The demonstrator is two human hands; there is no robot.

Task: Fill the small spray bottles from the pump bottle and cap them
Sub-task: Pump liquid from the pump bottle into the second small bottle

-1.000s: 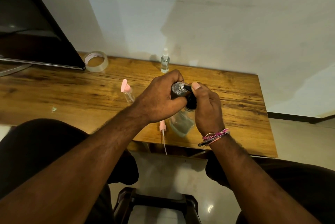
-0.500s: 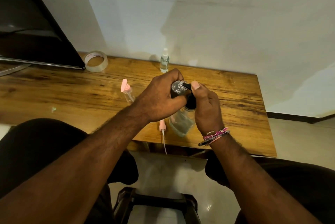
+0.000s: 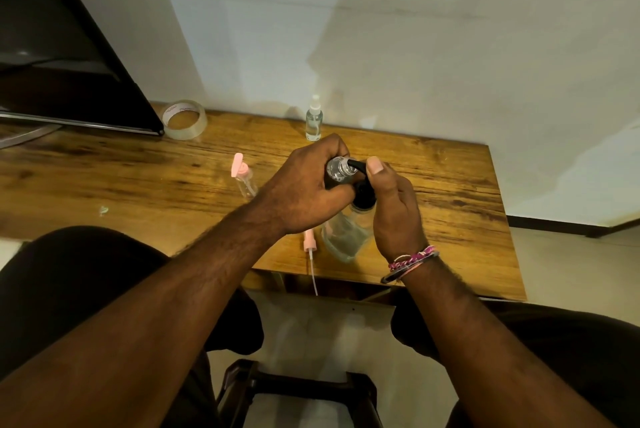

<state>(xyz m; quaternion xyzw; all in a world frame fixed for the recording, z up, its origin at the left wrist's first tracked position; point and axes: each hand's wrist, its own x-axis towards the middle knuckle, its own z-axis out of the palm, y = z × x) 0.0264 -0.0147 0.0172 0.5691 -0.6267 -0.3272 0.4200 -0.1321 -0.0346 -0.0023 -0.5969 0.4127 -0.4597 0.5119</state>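
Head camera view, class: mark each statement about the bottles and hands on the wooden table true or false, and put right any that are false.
1. The left hand grips a small clear bottle at the pump spout. True.
2. The right hand rests flat on the table, away from the pump bottle. False: its thumb presses the black pump head.
3. A capped spray bottle stands near the wall. True.
4. The pink-capped bottle lies on the floor. False: it stands on the table, left of the hands.
5. The loose pink sprayer lies at the table's near edge, its tube overhanging. True.
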